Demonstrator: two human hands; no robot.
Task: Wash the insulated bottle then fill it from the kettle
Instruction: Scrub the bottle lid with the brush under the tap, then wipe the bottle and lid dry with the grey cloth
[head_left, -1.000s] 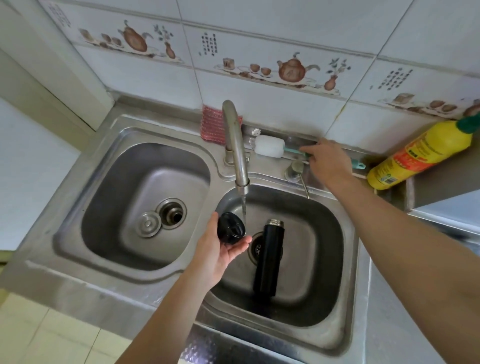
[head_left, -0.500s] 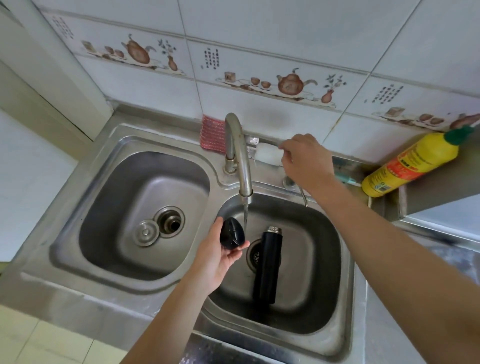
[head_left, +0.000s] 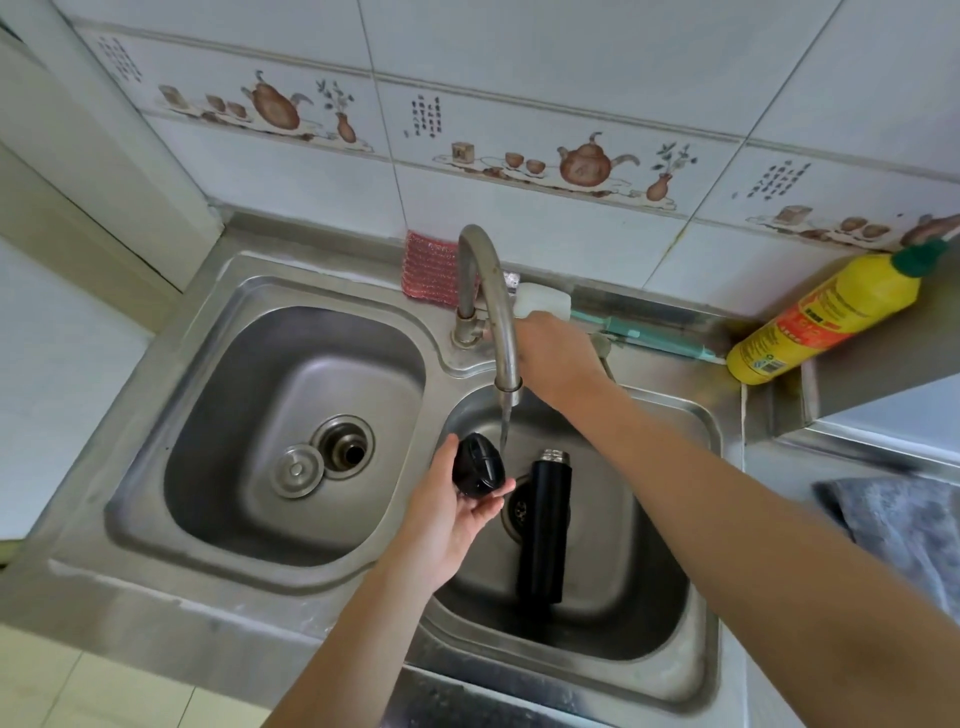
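Left hand (head_left: 447, 525) cups the black lid (head_left: 478, 465) beside the running stream; right hand (head_left: 558, 358), grip hidden, reaches behind the tap (head_left: 491, 306). The insulated bottle (head_left: 545, 530) lies lower-centre in the right basin, mouth pointing up-frame, nearest the left hand.

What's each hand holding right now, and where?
Left hand grips the black bottle lid by its sides. Right hand reaches behind the faucet; its grip is hidden.

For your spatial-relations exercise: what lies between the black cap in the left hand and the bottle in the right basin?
In the head view, the falling tap water runs between the cap and the bottle, with part of the drain showing lower down.
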